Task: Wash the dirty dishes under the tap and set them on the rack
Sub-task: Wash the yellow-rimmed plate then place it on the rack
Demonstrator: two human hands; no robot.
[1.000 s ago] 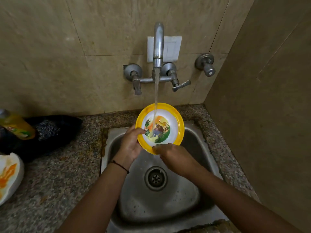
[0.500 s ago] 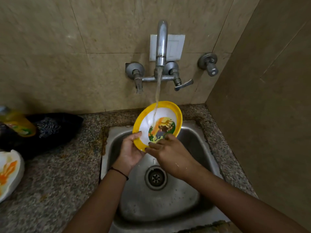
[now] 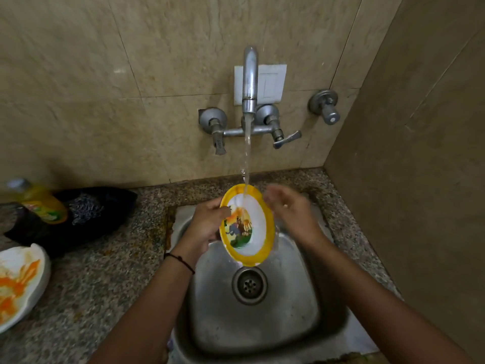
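A small yellow-rimmed plate (image 3: 258,219) with a cartoon animal picture is held tilted on edge over the steel sink (image 3: 262,324). The stream from the tap (image 3: 249,80) falls on its upper face. My left hand (image 3: 207,224) grips the plate's left rim, thumb on the front. My right hand (image 3: 291,214) is blurred and lies behind the plate's right rim, with its fingers loosely extended at the top edge. No rack is in view.
A white plate (image 3: 18,282) smeared with orange sauce lies on the granite counter (image 3: 105,285) at the far left. Behind it are a yellow soap bottle (image 3: 42,203) and a black bag (image 3: 91,214). A tiled wall (image 3: 420,179) closes the right side.
The plate has turned from facing me to standing on edge and has dropped lower. My right hand left the front lower rim and went round to the plate's right and back.
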